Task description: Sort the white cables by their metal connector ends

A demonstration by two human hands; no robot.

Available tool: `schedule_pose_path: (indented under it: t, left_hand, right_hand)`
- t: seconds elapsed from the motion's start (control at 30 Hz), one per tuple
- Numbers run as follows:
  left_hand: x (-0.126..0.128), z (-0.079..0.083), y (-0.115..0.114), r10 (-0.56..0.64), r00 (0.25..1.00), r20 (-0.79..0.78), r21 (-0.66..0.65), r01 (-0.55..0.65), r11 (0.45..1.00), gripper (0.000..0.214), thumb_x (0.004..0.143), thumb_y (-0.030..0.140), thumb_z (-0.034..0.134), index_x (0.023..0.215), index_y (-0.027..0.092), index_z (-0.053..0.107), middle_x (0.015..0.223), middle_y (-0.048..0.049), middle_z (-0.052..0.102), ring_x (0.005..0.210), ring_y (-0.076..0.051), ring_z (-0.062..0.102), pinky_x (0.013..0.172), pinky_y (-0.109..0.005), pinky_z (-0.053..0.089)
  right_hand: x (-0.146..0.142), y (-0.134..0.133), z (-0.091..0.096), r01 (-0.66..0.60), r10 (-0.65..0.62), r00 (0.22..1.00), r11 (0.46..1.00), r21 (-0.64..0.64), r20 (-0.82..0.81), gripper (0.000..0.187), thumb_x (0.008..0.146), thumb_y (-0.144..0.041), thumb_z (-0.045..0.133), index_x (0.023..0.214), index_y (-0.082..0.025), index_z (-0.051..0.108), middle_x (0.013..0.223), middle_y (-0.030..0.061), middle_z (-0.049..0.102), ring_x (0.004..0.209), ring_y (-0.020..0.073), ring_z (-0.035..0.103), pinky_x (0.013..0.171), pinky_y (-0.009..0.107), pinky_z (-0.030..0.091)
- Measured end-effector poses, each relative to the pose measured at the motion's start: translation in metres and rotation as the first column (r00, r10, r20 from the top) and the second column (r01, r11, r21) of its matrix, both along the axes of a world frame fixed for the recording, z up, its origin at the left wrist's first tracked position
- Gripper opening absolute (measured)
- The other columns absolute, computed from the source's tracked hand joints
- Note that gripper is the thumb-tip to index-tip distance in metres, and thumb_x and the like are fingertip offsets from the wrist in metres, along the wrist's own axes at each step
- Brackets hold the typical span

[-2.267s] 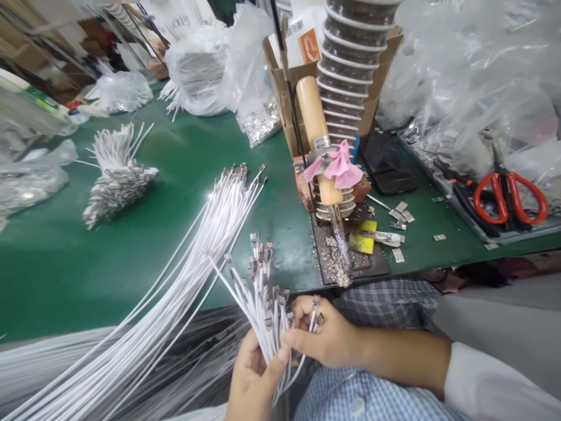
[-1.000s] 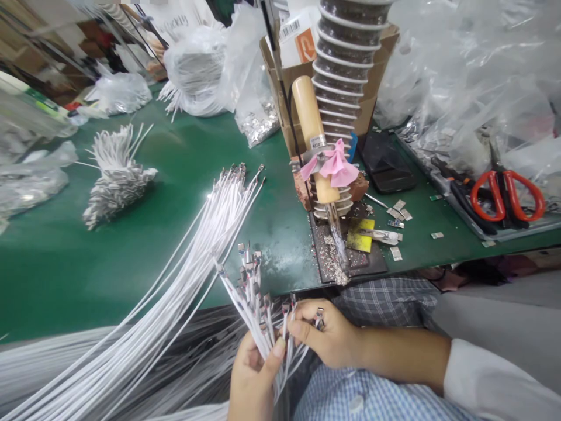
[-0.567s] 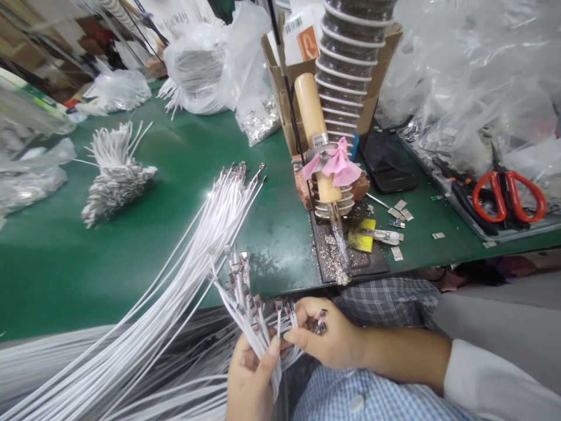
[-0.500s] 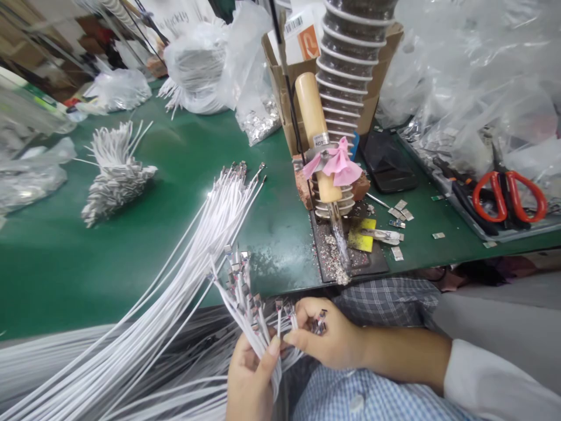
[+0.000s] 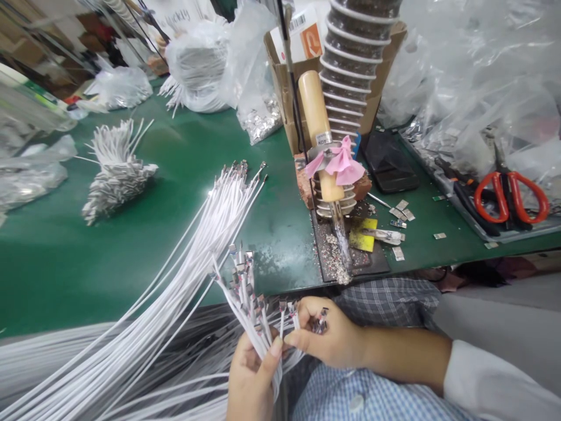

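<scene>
My left hand (image 5: 255, 374) is closed around a bundle of thin white cables (image 5: 248, 310), whose small metal-tipped ends fan out above the fingers. Right beside it, my right hand (image 5: 331, 336) is also closed, pinching a smaller group of the same white cables (image 5: 293, 316). Several little metal ends poke out over its curled fingers. Thumb and fingertips of both hands nearly meet at the cables between them. A large loose bundle of white cables (image 5: 188, 269) lies to the left, its ends on the green table (image 5: 175, 146) and its length trailing off the edge.
A soldering iron (image 5: 326, 140) with a wooden handle rests tip-down over a dark, debris-covered pad (image 5: 326, 251). Behind it rises a ribbed hose (image 5: 357, 58). Rightward lie a phone (image 5: 390, 161) and red-handled scissors (image 5: 511, 196). A tied cable bunch (image 5: 116, 175) sits left.
The view has shifted very slightly. Both hands stay in nearly the same place with the same cables in them; the cable ends by the left hand have tilted a little rightward.
</scene>
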State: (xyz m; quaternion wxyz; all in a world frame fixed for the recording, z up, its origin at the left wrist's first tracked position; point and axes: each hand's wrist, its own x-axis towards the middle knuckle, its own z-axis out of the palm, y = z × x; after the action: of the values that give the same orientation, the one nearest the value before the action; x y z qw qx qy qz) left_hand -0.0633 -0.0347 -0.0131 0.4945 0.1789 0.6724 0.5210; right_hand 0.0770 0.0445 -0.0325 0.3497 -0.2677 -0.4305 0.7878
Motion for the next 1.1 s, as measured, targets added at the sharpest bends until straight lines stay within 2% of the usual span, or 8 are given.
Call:
schedule_pose_path:
  t: [0.3, 0.57, 0.7, 0.77, 0.83, 0.9, 0.97, 1.1]
  left_hand:
    - [0.003, 0.002, 0.001, -0.020, 0.999, 0.038, 0.007, 0.020, 1.000, 0.036, 0.064, 0.033, 0.084, 0.092, 0.017, 0.068, 0.088, -0.0096, 0.072, 0.082, -0.027, 0.068, 0.076, -0.039, 0.059]
    - [0.008, 0.005, 0.004, 0.083, 0.995, 0.059, -0.071, -0.079, 0.994, 0.044, 0.051, 0.033, 0.091, 0.084, 0.016, 0.068, 0.079, -0.0066, 0.071, 0.070, -0.021, 0.067, 0.066, -0.028, 0.058]
    - [0.006, 0.004, 0.002, 0.049, 0.998, 0.042, -0.021, -0.048, 0.999, 0.037, 0.056, 0.037, 0.088, 0.074, 0.016, 0.063, 0.066, -0.0016, 0.063, 0.058, -0.012, 0.058, 0.057, -0.020, 0.051]
    - [0.006, 0.005, 0.004, -0.013, 0.999, 0.041, 0.034, 0.011, 0.999, 0.035, 0.064, 0.039, 0.083, 0.065, 0.015, 0.057, 0.055, 0.0022, 0.052, 0.050, -0.009, 0.047, 0.050, -0.016, 0.043]
    - [0.007, 0.006, 0.007, -0.040, 0.996, 0.079, 0.064, 0.035, 0.997, 0.034, 0.068, 0.039, 0.080, 0.065, 0.016, 0.055, 0.051, 0.0044, 0.043, 0.047, -0.008, 0.040, 0.047, -0.017, 0.037]
    - [0.009, 0.007, 0.011, -0.022, 0.992, 0.124, 0.068, 0.013, 0.998, 0.034, 0.067, 0.037, 0.081, 0.068, 0.017, 0.054, 0.051, 0.0059, 0.040, 0.045, -0.007, 0.037, 0.044, -0.016, 0.033]
    - [0.012, 0.009, 0.017, -0.025, 0.989, 0.143, 0.090, 0.012, 0.996, 0.034, 0.065, 0.035, 0.082, 0.069, 0.017, 0.053, 0.051, 0.0064, 0.040, 0.043, -0.006, 0.035, 0.042, -0.016, 0.030]
    - [0.020, 0.016, 0.031, -0.130, 0.977, 0.171, 0.165, 0.102, 0.981, 0.031, 0.067, 0.029, 0.079, 0.066, 0.018, 0.050, 0.050, 0.0060, 0.043, 0.041, -0.006, 0.035, 0.041, -0.015, 0.027]
  right_hand:
    - [-0.001, 0.002, 0.003, 0.008, -0.016, 0.997, 0.995, -0.103, -0.072, 0.030, 0.076, -0.038, 0.069, 0.080, -0.014, 0.052, 0.066, 0.0000, 0.052, 0.057, 0.0108, 0.049, 0.053, 0.021, 0.042]
    - [-0.002, 0.003, 0.005, -0.034, 0.029, 0.998, 0.995, -0.094, -0.060, 0.029, 0.083, -0.037, 0.060, 0.069, -0.012, 0.054, 0.063, 0.0025, 0.054, 0.056, 0.0121, 0.052, 0.054, 0.023, 0.044]
    - [0.001, 0.006, 0.007, 0.027, -0.025, 1.000, 0.989, 0.147, -0.014, 0.025, 0.084, -0.031, 0.056, 0.067, -0.013, 0.055, 0.062, 0.0013, 0.054, 0.055, 0.0114, 0.051, 0.052, 0.021, 0.042]
    - [0.011, 0.005, 0.008, -0.017, -0.043, 0.988, 0.924, 0.383, 0.149, 0.023, 0.083, -0.031, 0.059, 0.069, -0.013, 0.059, 0.066, 0.0019, 0.056, 0.058, 0.0125, 0.052, 0.055, 0.023, 0.042]
    - [0.030, 0.004, 0.009, -0.291, 0.013, 0.888, 0.789, 0.541, 0.459, 0.023, 0.081, -0.036, 0.066, 0.081, -0.014, 0.064, 0.077, 0.0047, 0.060, 0.066, 0.0164, 0.056, 0.060, 0.027, 0.043]
    - [0.054, 0.002, 0.011, -0.615, 0.085, 0.680, 0.608, 0.503, 0.729, 0.031, 0.078, -0.041, 0.072, 0.093, -0.015, 0.064, 0.087, 0.0069, 0.062, 0.070, 0.0203, 0.058, 0.061, 0.030, 0.043]
    - [0.078, 0.003, 0.015, -0.722, 0.144, 0.616, 0.497, 0.481, 0.775, 0.034, 0.080, -0.047, 0.069, 0.093, -0.016, 0.064, 0.084, 0.0054, 0.062, 0.068, 0.0201, 0.057, 0.060, 0.030, 0.040]
    - [0.110, 0.014, 0.030, -0.346, 0.107, 0.905, 0.745, 0.569, 0.411, 0.054, 0.084, -0.068, 0.047, 0.081, -0.016, 0.058, 0.072, 0.0019, 0.051, 0.062, 0.0153, 0.048, 0.057, 0.028, 0.035]
